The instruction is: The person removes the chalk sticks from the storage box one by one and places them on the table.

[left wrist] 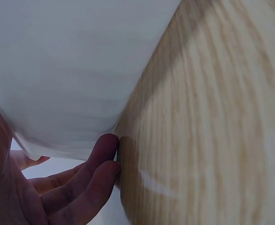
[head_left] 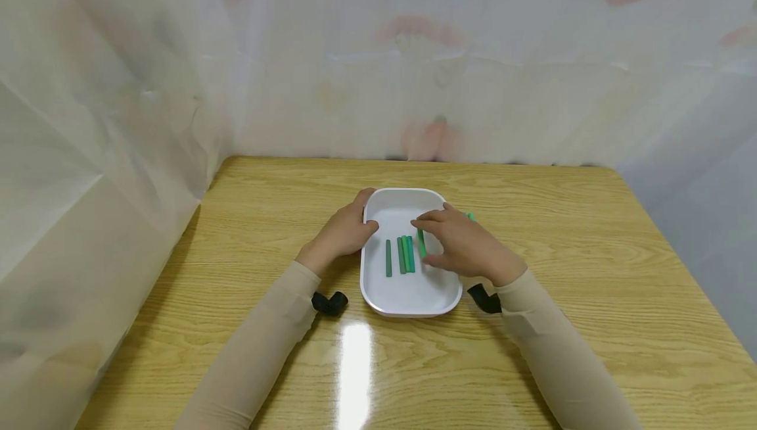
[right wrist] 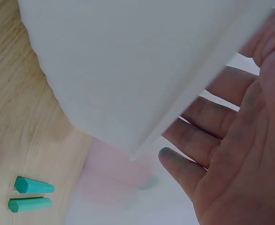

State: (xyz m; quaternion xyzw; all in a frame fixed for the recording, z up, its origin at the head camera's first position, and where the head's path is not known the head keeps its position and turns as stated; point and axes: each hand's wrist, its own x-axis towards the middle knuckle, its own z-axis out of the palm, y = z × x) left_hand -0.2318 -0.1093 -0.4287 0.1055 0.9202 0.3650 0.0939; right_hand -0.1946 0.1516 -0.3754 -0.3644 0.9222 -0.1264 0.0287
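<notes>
A white tray [head_left: 414, 295] with rounded corners stands on the table. My left hand [head_left: 343, 229] grips its left rim, thumb over the edge and fingers outside; in the left wrist view, fingertips [left wrist: 107, 140] lie against the outer wall low down. Inside the tray lie a dark green chalk stick [head_left: 388, 259] and, to its right, several green and teal chalk sticks [head_left: 406, 254] side by side. Over the tray's right side my right hand [head_left: 470, 246] pinches a bright green chalk stick [head_left: 422, 244] between thumb and fingers. That stick is out of sight in the right wrist view.
Two chalk sticks, one teal [right wrist: 34, 185] and one light green [right wrist: 29, 204], lie on the table beyond the tray's right side. A black piece [head_left: 330, 303] sits by the left wrist, another [head_left: 485, 298] by the right. Pale sheeting [head_left: 331, 75] hangs behind the wooden table [head_left: 562, 233].
</notes>
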